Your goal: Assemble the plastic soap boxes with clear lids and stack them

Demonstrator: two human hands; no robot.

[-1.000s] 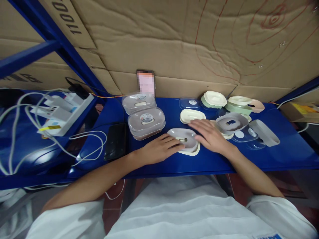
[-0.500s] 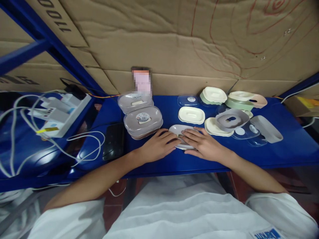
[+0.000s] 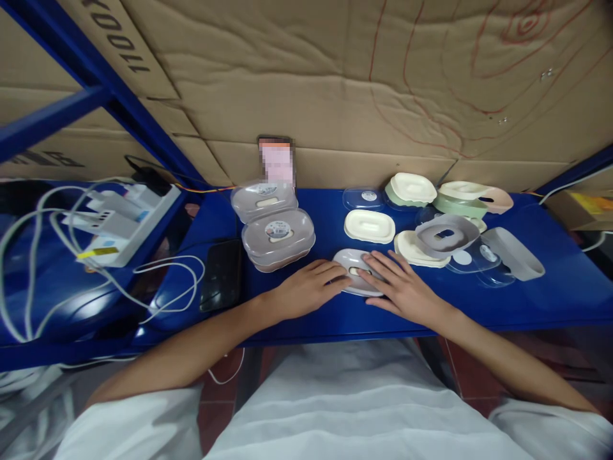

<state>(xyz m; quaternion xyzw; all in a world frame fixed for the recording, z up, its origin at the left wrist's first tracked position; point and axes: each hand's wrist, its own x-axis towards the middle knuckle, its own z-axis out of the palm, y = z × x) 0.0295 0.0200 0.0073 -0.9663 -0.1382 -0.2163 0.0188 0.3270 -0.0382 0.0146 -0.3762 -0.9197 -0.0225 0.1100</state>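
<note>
On the blue table in front of me lies a grey oval soap dish [image 3: 352, 258], with a cream piece showing through the slot in its middle. My left hand [image 3: 311, 289] rests at its left edge, fingers stretched out and touching the rim. Over the right part of the dish my right hand [image 3: 407, 287] lies with fingers spread, hiding that side. Just behind is a cream tray [image 3: 370, 226]. Another cream tray [image 3: 416, 248] sits right of it, partly under a grey slotted tray [image 3: 447, 234].
Two grey soap boxes with clear lids [image 3: 278, 235] stand at left, near a propped phone [image 3: 276, 163] and a black phone [image 3: 220, 275]. Green and cream boxes [image 3: 410, 190], clear lids [image 3: 472, 255] and a grey base [image 3: 513, 252] lie right. White cables [image 3: 191, 268] trail around a power strip.
My right hand has shifted slightly right, and the fingers of both hands have moved apart, uncovering the dish's middle slot. The whole view has also shifted a little.
</note>
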